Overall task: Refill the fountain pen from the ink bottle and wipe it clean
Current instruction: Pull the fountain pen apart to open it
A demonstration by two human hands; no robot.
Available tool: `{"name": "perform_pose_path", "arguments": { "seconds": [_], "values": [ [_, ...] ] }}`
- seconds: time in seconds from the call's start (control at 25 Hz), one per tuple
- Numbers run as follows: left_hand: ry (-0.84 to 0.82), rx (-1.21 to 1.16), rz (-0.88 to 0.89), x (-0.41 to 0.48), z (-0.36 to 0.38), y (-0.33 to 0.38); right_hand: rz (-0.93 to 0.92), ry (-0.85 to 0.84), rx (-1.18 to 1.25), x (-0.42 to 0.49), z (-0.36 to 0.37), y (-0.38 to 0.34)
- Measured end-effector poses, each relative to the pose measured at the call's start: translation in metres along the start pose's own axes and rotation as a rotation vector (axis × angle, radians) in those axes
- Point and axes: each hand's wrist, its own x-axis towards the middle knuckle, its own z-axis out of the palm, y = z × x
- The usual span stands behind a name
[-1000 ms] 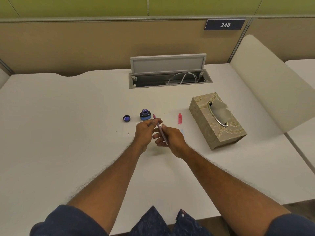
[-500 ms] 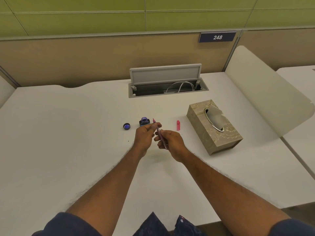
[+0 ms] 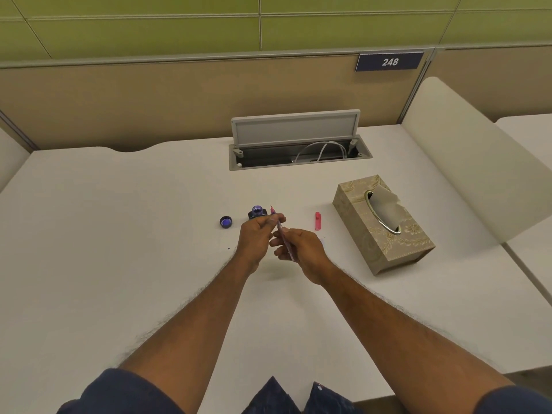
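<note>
Both hands hold a slim pink fountain pen (image 3: pixel 281 232) above the white desk (image 3: pixel 119 249), its nib end pointing away from me. My left hand (image 3: pixel 258 237) pinches the front section near the nib. My right hand (image 3: pixel 301 248) grips the rear barrel. Just beyond my left fingers stands the open ink bottle (image 3: pixel 257 212) with blue-violet ink. Its dark cap (image 3: pixel 225 222) lies inside up to the left. A pink pen cap (image 3: pixel 318 220) lies on the desk to the right.
A patterned beige tissue box (image 3: pixel 385 234) with a tissue sticking out sits right of my hands. An open cable hatch (image 3: pixel 298 156) lies at the back of the desk. A beige partition runs behind, and a curved divider (image 3: pixel 466 162) stands to the right.
The camera has tilted up a little, so the desk items sit lower in the frame. My hands keep the same hold on the pen near the ink bottle.
</note>
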Motion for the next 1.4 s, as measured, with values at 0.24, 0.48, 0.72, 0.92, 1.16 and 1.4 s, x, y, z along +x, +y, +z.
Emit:
{"name": "perform_pose_path", "arguments": {
  "seconds": [0.24, 0.48, 0.72, 0.92, 1.16, 1.4],
  "values": [
    [-0.019, 0.003, -0.005, 0.008, -0.001, -0.007, 0.027, 0.013, 0.025, 0.012, 0.002, 0.002],
    [-0.032, 0.012, -0.003, 0.015, -0.003, -0.012, 0.006, 0.029, 0.008, 0.019, 0.001, 0.006],
    [-0.023, 0.012, -0.019, 0.017, -0.002, -0.012, 0.044, 0.025, 0.057, 0.024, 0.003, 0.005],
    [-0.039, 0.017, -0.003, 0.02, -0.002, -0.015, 0.004, 0.056, 0.023, 0.026, -0.001, 0.004],
    [-0.028, 0.001, -0.013, 0.022, -0.001, -0.01, 0.053, 0.007, 0.028, 0.027, -0.001, 0.005],
    [-0.029, 0.025, -0.01, 0.023, -0.003, -0.009, 0.054, 0.025, 0.022, 0.031, 0.001, 0.004]
  ]
}}
